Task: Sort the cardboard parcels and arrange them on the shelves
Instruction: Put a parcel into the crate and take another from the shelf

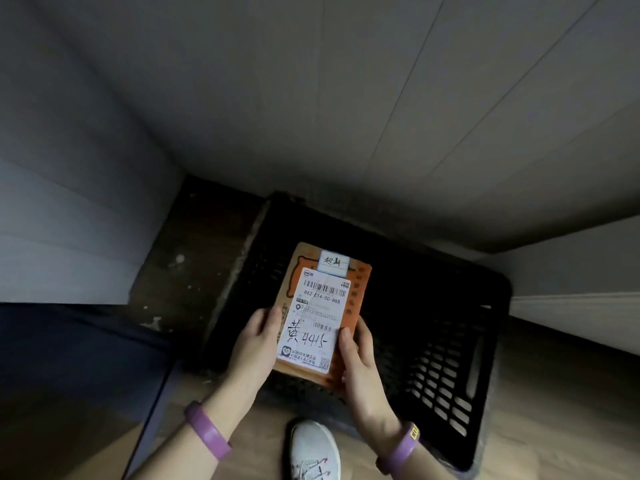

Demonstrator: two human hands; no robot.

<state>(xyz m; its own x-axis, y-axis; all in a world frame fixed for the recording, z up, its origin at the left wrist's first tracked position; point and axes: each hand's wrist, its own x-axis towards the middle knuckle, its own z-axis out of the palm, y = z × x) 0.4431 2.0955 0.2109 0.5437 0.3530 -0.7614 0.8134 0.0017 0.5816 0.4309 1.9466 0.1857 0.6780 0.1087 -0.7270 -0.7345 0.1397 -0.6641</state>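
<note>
I hold a flat orange cardboard parcel [356, 299] over a black plastic crate [446, 362]. A white shipping label with barcodes and handwriting covers most of its face, and a small blue-edged sticker sits at its top. My left hand [254, 344] grips the parcel's lower left edge, thumb on the label. My right hand [356, 358] grips the lower right edge, thumb also on top. Both wrists wear purple bands.
The crate sits on a wooden floor in a dim corner, its slotted wall at the right. Pale panelled walls [381, 116] rise behind and to the right. A white board [69, 237] leans at the left. My white shoe [313, 452] stands below the parcel.
</note>
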